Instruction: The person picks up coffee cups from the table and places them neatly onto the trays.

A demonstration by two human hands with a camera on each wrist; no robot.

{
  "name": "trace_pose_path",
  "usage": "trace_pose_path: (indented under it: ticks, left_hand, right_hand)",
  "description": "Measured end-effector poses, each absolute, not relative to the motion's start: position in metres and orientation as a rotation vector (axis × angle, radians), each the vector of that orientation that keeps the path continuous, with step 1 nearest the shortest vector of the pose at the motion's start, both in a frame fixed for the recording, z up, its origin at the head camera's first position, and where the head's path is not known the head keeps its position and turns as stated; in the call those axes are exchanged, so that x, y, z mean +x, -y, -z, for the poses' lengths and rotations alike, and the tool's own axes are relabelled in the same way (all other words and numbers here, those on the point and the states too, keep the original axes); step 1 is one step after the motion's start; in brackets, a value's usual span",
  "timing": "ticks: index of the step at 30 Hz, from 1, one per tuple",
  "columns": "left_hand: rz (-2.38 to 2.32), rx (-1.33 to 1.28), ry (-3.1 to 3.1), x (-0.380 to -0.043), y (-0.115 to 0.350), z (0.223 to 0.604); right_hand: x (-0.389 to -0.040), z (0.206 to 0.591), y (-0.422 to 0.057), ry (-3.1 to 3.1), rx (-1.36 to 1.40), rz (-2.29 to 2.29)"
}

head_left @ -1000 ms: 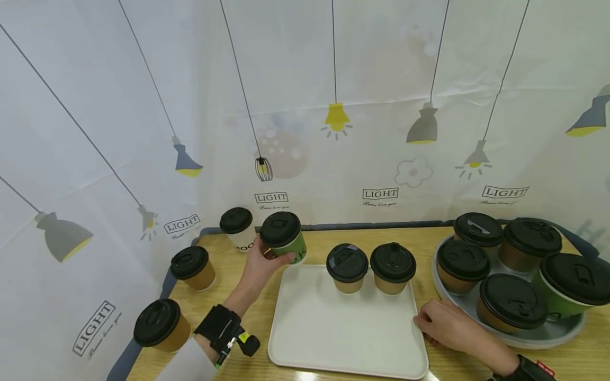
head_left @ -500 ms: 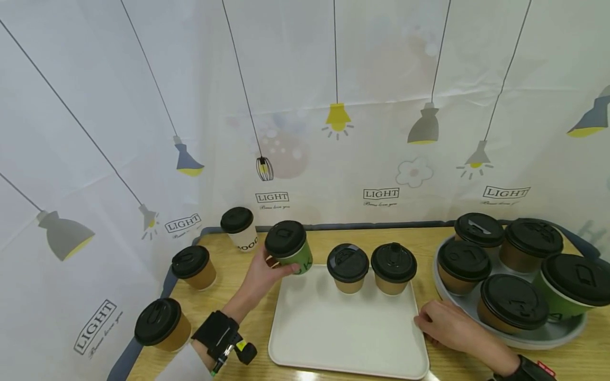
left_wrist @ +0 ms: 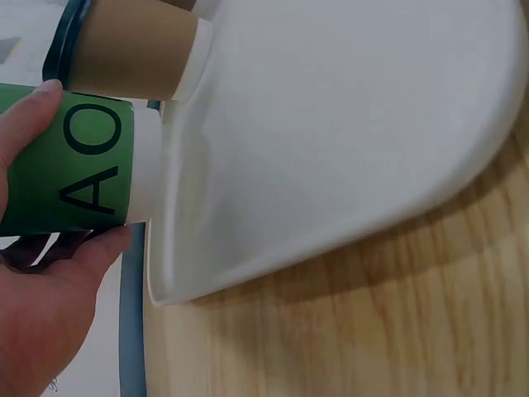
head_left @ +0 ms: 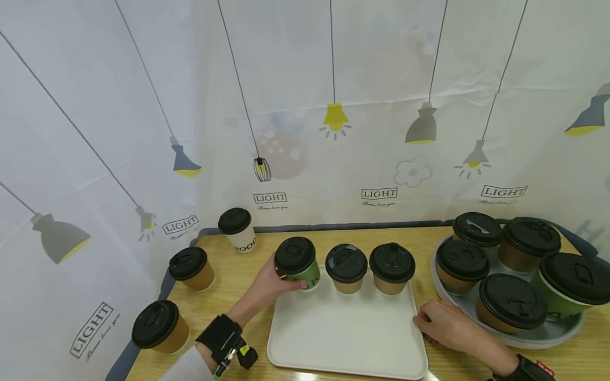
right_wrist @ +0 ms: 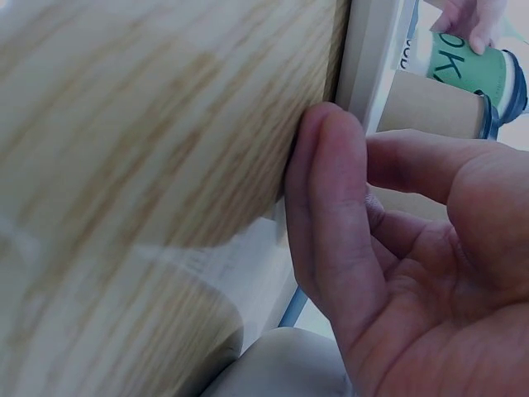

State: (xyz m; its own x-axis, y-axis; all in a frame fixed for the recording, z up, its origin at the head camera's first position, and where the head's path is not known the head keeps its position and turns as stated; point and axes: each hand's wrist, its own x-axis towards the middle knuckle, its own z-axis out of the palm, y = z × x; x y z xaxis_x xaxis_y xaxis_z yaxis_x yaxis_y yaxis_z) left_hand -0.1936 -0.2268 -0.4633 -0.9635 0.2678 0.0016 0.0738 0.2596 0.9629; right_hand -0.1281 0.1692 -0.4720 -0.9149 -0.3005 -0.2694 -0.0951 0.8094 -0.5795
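Observation:
My left hand [head_left: 270,283] grips a green paper coffee cup [head_left: 306,276] with a black lid, thumb on the near side. The cup is nearly upright over the back left corner of a white tray [head_left: 348,338]. In the left wrist view the white base of the green cup [left_wrist: 147,165] is close over the tray's rim. Two brown lidded coffee cups [head_left: 348,286] [head_left: 391,286] stand along the tray's back edge, right of the green one. My right hand [head_left: 450,325] is at the tray's right edge; in the right wrist view its thumb and fingers [right_wrist: 339,190] pinch the rim.
On the left stand a white lidded cup [head_left: 243,239] and two brown ones [head_left: 202,278] [head_left: 172,336]. A round grey tray [head_left: 557,336] at the right holds several lidded cups. Behind the wooden table [head_left: 238,317] hangs a lamp-printed cloth [head_left: 305,69].
My left hand has carried the green cup to the right and nearer me, from behind the tray to over its back left corner. My right hand has stayed at the tray's edge.

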Motion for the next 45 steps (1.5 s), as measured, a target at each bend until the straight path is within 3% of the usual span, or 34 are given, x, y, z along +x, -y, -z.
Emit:
trace_pose_path:
  ticks: [15,24,34,45]
  left_hand:
    - [-1.685,0.286,-2.41,-0.193,0.221,0.472]
    - [-1.622,0.092,-2.486,-0.176,0.232,0.472]
    - [-1.083,0.015,-2.836,-0.15,0.254,0.474]
    - [-1.198,0.01,-2.707,-0.16,0.244,0.479]
  right_hand:
    - [-0.128,0.471,-0.168,-2.611,-0.227,0.814]
    - [-0.128,0.472,-0.168,-2.624,-0.232,0.82]
    - [-0.117,0.473,-0.168,-2.702,-0.27,0.742]
    - [-0.124,0.472,-0.169,-2.72,-0.187,0.794]
